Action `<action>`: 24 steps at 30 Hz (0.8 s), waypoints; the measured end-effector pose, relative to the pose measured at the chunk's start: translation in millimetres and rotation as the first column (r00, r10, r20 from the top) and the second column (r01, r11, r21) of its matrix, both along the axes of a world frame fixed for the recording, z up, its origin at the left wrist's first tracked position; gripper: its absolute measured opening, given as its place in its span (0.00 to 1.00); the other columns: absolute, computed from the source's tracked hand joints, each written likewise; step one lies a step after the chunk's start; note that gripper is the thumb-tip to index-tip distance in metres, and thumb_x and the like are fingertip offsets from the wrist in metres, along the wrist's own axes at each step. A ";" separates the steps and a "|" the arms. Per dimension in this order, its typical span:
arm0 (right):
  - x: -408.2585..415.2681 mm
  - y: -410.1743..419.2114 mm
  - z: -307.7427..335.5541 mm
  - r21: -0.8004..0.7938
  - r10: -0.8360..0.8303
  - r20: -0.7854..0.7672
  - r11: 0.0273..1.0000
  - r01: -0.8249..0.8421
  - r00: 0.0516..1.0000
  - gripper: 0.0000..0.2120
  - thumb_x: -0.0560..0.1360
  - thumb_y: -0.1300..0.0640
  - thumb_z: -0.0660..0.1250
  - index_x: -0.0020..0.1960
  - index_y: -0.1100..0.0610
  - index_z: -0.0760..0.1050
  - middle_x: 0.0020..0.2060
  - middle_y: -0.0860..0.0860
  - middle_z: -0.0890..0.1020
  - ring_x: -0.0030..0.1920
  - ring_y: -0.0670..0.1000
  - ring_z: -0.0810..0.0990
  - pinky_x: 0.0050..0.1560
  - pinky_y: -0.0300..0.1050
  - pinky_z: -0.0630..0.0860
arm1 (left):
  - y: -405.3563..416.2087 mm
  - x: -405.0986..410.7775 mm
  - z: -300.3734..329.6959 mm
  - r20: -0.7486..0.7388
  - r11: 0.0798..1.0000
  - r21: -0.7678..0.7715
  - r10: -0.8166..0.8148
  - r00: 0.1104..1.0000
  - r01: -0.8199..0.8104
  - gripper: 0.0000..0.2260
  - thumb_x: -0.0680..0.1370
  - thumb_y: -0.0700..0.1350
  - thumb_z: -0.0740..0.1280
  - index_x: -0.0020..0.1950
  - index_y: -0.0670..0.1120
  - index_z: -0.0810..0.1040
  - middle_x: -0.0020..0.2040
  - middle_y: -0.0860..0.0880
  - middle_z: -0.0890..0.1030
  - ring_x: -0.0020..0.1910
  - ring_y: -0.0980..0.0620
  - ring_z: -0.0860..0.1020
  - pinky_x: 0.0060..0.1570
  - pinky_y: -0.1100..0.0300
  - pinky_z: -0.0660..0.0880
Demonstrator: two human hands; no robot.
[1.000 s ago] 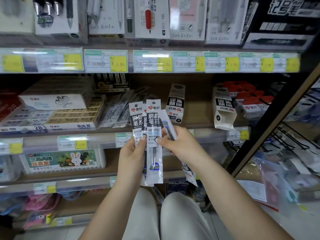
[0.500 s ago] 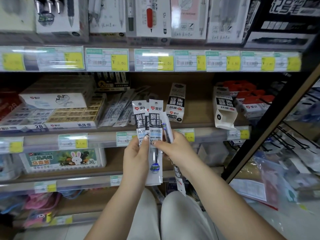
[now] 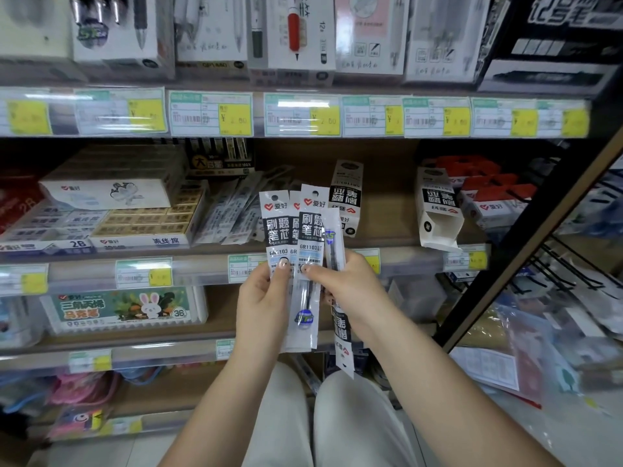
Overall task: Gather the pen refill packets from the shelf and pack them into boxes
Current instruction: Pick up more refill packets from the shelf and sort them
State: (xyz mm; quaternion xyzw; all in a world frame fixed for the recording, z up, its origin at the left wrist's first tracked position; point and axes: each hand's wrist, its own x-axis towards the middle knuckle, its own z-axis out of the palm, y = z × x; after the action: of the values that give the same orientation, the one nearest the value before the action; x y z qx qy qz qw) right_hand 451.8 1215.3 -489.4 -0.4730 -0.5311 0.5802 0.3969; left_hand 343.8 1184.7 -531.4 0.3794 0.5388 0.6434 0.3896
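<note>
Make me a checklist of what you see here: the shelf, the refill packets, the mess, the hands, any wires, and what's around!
Surface: middle shelf, wooden, price labels on its edge.
Job's things: refill packets fanned upright in both hands; more packets lying on the shelf; two open boxes standing there.
Clutter: eraser boxes at left.
Hands: left hand and right hand pinch the packets.
Cables: nothing seen.
Surroundings: pen boxes above; plastic bags at right.
</note>
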 end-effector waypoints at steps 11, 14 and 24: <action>2.0 2.4 3.7 0.008 -0.008 -0.042 1.000 0.008 0.999 0.08 0.74 0.66 0.67 0.53 0.58 0.78 0.43 0.51 0.84 0.31 0.41 0.79 0.26 0.33 0.71 | -0.3 2.8 -2.5 0.012 0.995 0.051 -0.088 0.996 0.088 0.09 0.75 0.49 0.65 0.52 0.56 0.82 0.52 0.48 0.84 0.54 0.46 0.81 0.58 0.39 0.74; 2.2 2.1 3.9 0.006 -0.006 -0.036 1.000 0.006 0.999 0.09 0.74 0.67 0.68 0.53 0.59 0.79 0.45 0.53 0.84 0.34 0.42 0.81 0.29 0.34 0.74 | -0.1 4.1 -4.3 0.012 0.995 0.065 -0.073 0.997 0.072 0.09 0.75 0.48 0.64 0.53 0.56 0.81 0.52 0.49 0.84 0.54 0.47 0.81 0.59 0.40 0.74; 3.3 6.6 1.5 -0.024 -0.007 0.020 1.000 0.007 1.000 0.09 0.73 0.65 0.69 0.51 0.56 0.79 0.44 0.50 0.85 0.33 0.42 0.80 0.28 0.34 0.72 | 3.6 0.9 -9.3 -0.002 0.994 0.043 -0.099 0.995 0.100 0.11 0.72 0.53 0.66 0.53 0.54 0.80 0.50 0.45 0.84 0.50 0.39 0.81 0.54 0.34 0.74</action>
State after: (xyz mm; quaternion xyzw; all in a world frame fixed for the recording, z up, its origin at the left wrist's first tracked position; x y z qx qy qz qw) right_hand 455.1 1221.9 -487.9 -0.4854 -0.5261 0.5807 0.3880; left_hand 344.7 1188.3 -540.7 0.4142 0.5052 0.6347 0.4127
